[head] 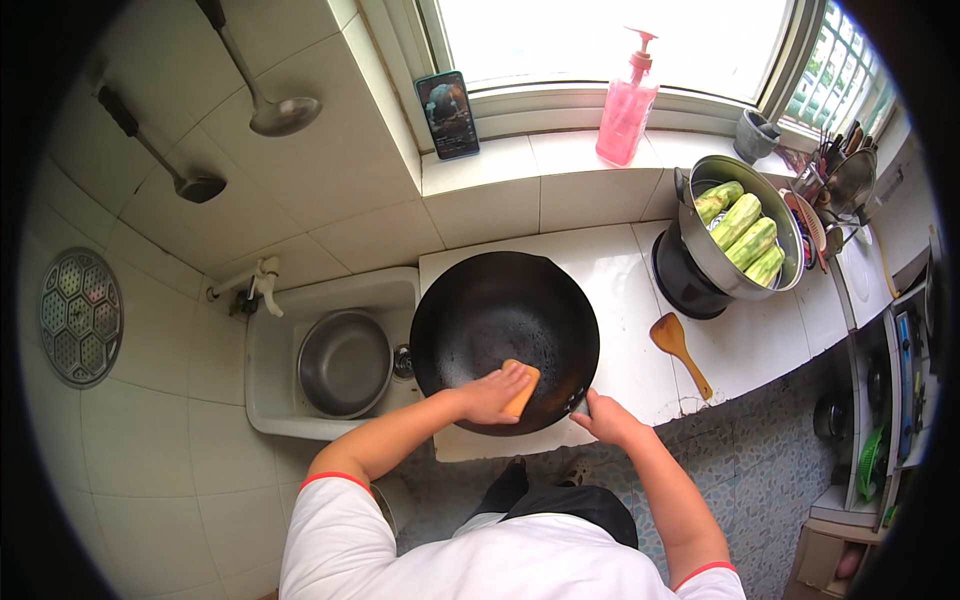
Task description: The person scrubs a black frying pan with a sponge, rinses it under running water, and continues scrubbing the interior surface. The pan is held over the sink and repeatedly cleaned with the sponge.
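Observation:
A large black wok (480, 315) rests on the white tiled counter (600, 247), with small wet droplets on its inner surface. Flat over an orange sponge (523, 390), my left hand (493, 395) presses it against the near side of the wok's inside. My right hand (606, 418) grips the wok's handle (579, 405) at the lower right rim; most of the handle is hidden by the fingers. To the right of the wok lies a wooden spatula (676, 346).
Left of the wok, a white sink (262, 405) holds a metal basin (345, 364) beneath a tap (267, 285). A steamer pot (787, 262) of peeled green vegetables (739, 221) stands at the right. On the sill are a phone (448, 115) and a pink pump bottle (626, 120).

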`<state>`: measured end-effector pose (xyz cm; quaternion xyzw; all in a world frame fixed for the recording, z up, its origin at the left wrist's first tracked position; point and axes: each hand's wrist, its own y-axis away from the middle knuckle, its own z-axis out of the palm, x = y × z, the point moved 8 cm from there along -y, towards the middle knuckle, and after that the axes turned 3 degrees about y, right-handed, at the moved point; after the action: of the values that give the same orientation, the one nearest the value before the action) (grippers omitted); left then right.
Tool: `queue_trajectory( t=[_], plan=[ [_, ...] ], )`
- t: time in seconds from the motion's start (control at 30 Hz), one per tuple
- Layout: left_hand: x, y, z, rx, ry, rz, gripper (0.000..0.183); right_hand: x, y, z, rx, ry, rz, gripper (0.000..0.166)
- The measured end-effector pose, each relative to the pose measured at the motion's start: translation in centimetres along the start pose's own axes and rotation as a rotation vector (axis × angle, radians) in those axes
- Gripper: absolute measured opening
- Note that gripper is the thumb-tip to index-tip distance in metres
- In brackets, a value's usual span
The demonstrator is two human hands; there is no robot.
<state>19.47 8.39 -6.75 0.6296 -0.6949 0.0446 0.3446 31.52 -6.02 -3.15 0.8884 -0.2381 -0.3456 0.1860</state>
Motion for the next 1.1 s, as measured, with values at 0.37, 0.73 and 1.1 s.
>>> queue_trajectory(
  t=[0.37, 0.73, 1.1],
  plan=[
    [-1.4, -9.1, -7.8, 0.482, -0.252, -0.029, 0.074, 0.2, -0.2, 0.1, -0.041, 0.002, 0.012, 0.046],
    [2.1, 1.0, -3.5, -0.180, 0.067, -0.172, 0.069, 0.1, 0.0, -0.9, -0.046, 0.021, 0.045, 0.046],
    [-7.0, -4.2, -14.0, 0.738, -0.712, -0.223, 0.051, -0.6, 0.3, -0.6, -0.032, 0.031, 0.034, 0.048]
  ],
)
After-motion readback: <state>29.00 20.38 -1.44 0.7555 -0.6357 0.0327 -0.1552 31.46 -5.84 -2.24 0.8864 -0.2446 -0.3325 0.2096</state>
